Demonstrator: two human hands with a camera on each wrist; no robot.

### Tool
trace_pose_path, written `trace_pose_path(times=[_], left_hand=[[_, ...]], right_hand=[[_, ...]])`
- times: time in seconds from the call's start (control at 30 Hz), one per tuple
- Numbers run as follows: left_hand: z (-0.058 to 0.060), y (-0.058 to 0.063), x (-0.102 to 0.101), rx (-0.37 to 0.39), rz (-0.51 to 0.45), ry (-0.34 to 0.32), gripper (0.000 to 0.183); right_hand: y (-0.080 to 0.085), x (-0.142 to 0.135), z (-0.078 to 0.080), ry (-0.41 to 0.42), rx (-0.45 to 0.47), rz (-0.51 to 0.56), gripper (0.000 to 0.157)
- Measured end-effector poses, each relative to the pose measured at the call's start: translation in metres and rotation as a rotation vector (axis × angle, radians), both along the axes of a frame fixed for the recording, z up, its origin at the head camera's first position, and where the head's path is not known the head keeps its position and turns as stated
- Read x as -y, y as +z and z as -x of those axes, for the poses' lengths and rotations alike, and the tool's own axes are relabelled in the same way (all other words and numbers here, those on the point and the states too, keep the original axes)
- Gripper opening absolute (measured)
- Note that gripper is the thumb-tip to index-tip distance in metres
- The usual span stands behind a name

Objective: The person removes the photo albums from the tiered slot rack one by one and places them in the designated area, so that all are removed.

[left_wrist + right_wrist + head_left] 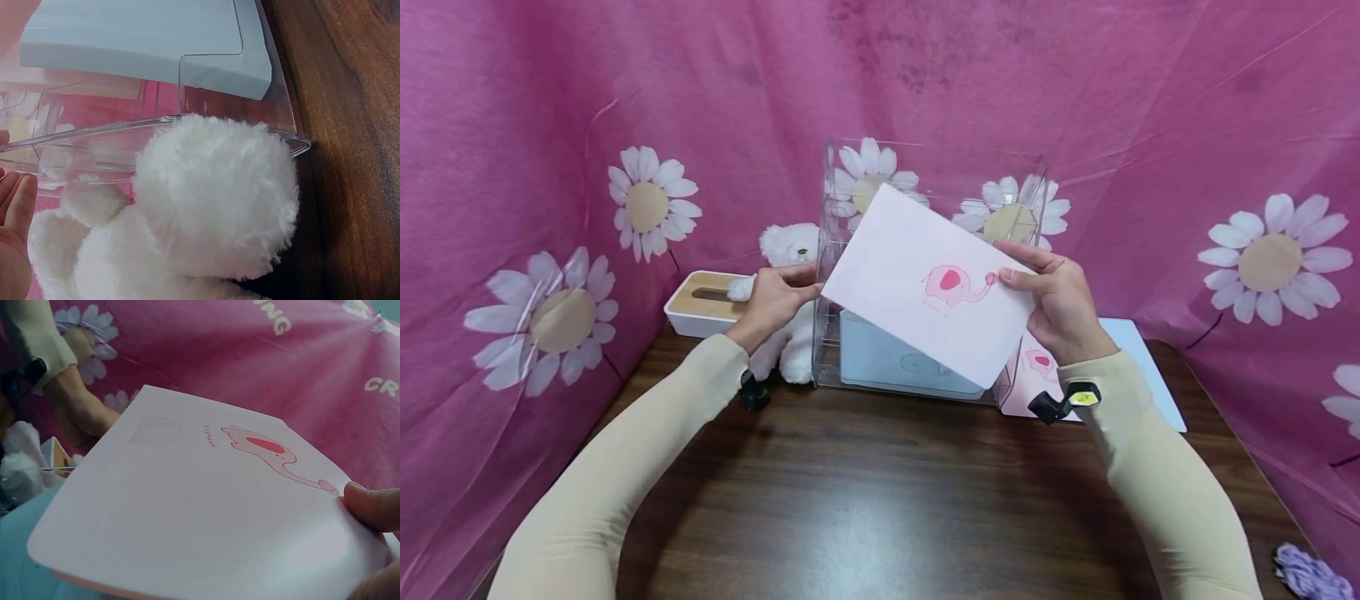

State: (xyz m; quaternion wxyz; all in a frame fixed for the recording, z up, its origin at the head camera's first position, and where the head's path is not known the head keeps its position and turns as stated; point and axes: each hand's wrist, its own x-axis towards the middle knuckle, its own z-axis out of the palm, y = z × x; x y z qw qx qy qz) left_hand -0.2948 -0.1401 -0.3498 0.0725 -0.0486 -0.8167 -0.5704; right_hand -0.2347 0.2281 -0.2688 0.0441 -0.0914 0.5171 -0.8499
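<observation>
Tilted in front of a clear plastic organizer (827,358), a pale pink notebook (895,250) shows an elephant drawing. My right hand (1060,300) pinches its right edge, thumb on the cover and fingers behind. My left hand (778,300) holds the organizer's left side edge; in the left wrist view its fingertips (22,200) sit at the clear rim, partly out of frame. Inside the organizer lie light blue notebooks (887,354), the front one with a whale-like drawing. The pink notebook hides part of them.
A white plush bear (793,333) sits against the organizer's left side, beside a tissue box (700,304) with a wooden lid. To the right lie another pink notebook (1022,387) and a light blue one (1150,375). A purple knitted item (1311,573) is at the table's right edge.
</observation>
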Motion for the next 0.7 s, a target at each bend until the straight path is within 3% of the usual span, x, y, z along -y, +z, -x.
trace_pose_path(times=[0.2,0.7], left_hand=[[0.000,-0.001,0.000,0.003,0.014,0.009,0.046],[-0.001,0.000,-0.002,0.021,0.005,0.014,0.047]], right_hand=[[-0.018,0.008,-0.013,0.017,0.031,-0.130,0.038],[-0.064,0.031,-0.037,0.120,0.109,-0.290,0.045]])
